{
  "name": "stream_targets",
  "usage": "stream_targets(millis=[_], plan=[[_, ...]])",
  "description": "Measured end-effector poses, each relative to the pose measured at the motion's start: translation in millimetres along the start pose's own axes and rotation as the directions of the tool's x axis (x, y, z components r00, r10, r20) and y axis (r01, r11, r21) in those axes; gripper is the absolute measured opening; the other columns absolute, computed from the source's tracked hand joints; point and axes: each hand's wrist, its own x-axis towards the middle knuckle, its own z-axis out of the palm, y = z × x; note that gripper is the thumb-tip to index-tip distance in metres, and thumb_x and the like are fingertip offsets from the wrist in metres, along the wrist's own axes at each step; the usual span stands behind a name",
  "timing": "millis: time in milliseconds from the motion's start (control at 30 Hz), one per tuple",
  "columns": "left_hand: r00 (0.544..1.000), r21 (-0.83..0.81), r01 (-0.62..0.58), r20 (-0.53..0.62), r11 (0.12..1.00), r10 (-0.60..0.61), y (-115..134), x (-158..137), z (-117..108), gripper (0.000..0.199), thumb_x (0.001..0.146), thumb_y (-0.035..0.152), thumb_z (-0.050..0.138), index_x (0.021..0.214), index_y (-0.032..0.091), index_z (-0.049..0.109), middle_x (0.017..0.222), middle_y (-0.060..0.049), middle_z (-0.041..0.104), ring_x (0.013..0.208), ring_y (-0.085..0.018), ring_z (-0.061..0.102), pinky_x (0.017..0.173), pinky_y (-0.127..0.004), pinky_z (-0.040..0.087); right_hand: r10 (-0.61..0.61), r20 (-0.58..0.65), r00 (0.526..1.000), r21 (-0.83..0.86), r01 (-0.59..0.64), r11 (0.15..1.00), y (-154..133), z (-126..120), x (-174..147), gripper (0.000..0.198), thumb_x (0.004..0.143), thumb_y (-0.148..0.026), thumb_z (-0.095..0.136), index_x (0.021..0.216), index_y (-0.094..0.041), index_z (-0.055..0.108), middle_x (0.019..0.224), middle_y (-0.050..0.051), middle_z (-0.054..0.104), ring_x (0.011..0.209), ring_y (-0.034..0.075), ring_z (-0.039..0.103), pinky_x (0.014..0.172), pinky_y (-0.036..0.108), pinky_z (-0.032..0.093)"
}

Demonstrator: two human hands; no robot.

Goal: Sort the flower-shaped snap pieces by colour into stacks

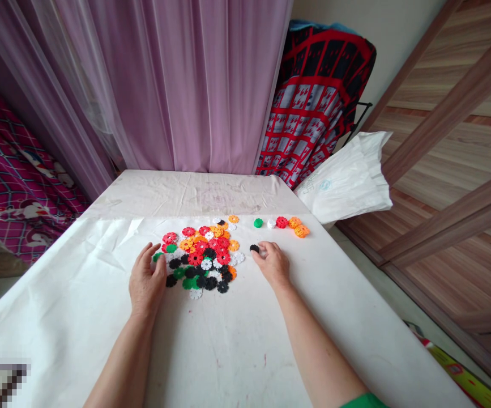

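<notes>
A pile of notched plastic discs [201,246] in red, orange, white, black and green lies on the white-covered table [220,351]. At the pile's left edge is my left hand [148,280], fingers apart and curved beside the discs, with nothing seen in it. My right hand [273,263], to the right of the pile, pinches a black notched disc [254,248] between thumb and fingers. Beyond it, smaller groups sit in a row: a green disc [258,223], a white disc [271,224], red discs [281,222] and orange discs [299,228].
A white sack [349,181] leans at the table's far right corner. Purple curtains [211,85] hang behind the table, beside a red and black patterned cloth [308,96]. Wooden cabinet doors [453,141] stand on the right. A pixelated patch covers the lower left corner.
</notes>
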Motion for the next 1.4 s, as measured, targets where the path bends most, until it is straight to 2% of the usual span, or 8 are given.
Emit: stream_targets(millis=[167,300,400,500,700,867,1233,1400], plan=[[1.0,0.001,0.002,0.0,1.0,-0.002,-0.8,0.0,-0.1,0.035,0.086,0.034,0.052,0.117,0.025,0.067,0.144,-0.006,0.057,0.133,-0.027,0.051,0.112,-0.044,0.041,-0.038,-0.05,0.998,0.073,0.042,0.996,0.9,-2.0,-2.7,0.021,0.078,-0.032,0.061,0.094,-0.021,0.07,0.088,0.003,0.07,0.064,0.014,0.06,0.066,0.027,0.045],[1.0,-0.007,-0.009,-0.008,1.0,0.009,-3.6,0.8,1.1,0.035,0.086,0.034,0.053,0.117,0.025,0.067,0.143,-0.005,0.057,0.133,-0.026,0.052,0.113,-0.043,0.04,-0.206,-0.082,0.975,0.136,0.216,0.967,-8.6,-7.0,-17.8,0.017,0.084,-0.028,0.053,0.081,-0.022,0.069,0.08,0.002,0.069,0.061,0.012,0.059,0.063,0.024,0.044],[1.0,-0.018,-0.017,-0.016,1.0,0.017,-5.3,0.8,2.1,0.034,0.086,0.034,0.053,0.116,0.026,0.068,0.142,-0.005,0.058,0.132,-0.026,0.053,0.113,-0.042,0.04,-0.376,-0.017,0.927,0.175,0.373,0.911,-24.4,-8.4,-33.7,0.019,0.087,-0.027,0.053,0.079,-0.024,0.07,0.077,0.001,0.069,0.065,0.012,0.06,0.066,0.023,0.046],[1.0,-0.019,-0.022,-0.021,1.0,0.022,-6.3,0.2,2.8,0.033,0.086,0.035,0.054,0.115,0.026,0.068,0.141,-0.005,0.058,0.131,-0.026,0.053,0.112,-0.043,0.041,-0.457,0.068,0.887,0.144,0.445,0.884,-42.5,-6.3,-44.4,0.013,0.085,-0.028,0.06,0.081,-0.026,0.072,0.082,0.001,0.071,0.078,0.016,0.064,0.075,0.026,0.048],[0.998,-0.022,-0.046,-0.041,0.999,0.045,-6.2,-0.5,3.3,0.031,0.086,0.033,0.054,0.113,0.027,0.069,0.139,-0.004,0.06,0.125,-0.023,0.058,0.111,-0.039,0.042,-0.42,0.156,0.894,-0.005,0.426,0.905,-65.8,4.5,-46.0,0.019,0.075,-0.04,0.075,0.089,-0.027,0.074,0.092,0.005,0.07,0.091,0.022,0.061,0.082,0.032,0.048],[1.0,-0.008,-0.023,-0.015,1.0,0.023,-2.8,-0.4,2.0,0.033,0.086,0.033,0.052,0.114,0.025,0.068,0.142,-0.006,0.058,0.127,-0.024,0.056,0.112,-0.041,0.041,-0.39,0.172,0.905,0.001,0.396,0.918,-69.7,10.5,-44.3,0.015,0.076,-0.032,0.073,0.089,-0.026,0.073,0.093,0.005,0.069,0.091,0.022,0.061,0.082,0.032,0.048],[0.999,-0.022,-0.034,-0.032,0.999,0.033,-4.3,-1.1,2.4,0.032,0.086,0.033,0.053,0.113,0.026,0.069,0.14,-0.004,0.059,0.125,-0.024,0.057,0.109,-0.04,0.043,-0.389,0.035,0.921,0.062,0.387,0.92,-49.7,4.0,-41.7,0.022,0.078,-0.03,0.067,0.098,-0.025,0.073,0.095,0.005,0.07,0.093,0.022,0.063,0.085,0.032,0.049],[0.999,-0.02,-0.023,-0.031,1.0,0.022,-6.6,-0.6,3.4,0.032,0.086,0.034,0.054,0.114,0.027,0.069,0.141,-0.004,0.059,0.122,-0.024,0.059,0.109,-0.04,0.044,-0.223,-0.115,0.968,0.074,0.233,0.97,-14.7,-3.2,-15.3,0.024,0.079,-0.034,0.062,0.098,-0.023,0.073,0.096,0.007,0.071,0.09,0.022,0.064,0.085,0.034,0.049]])
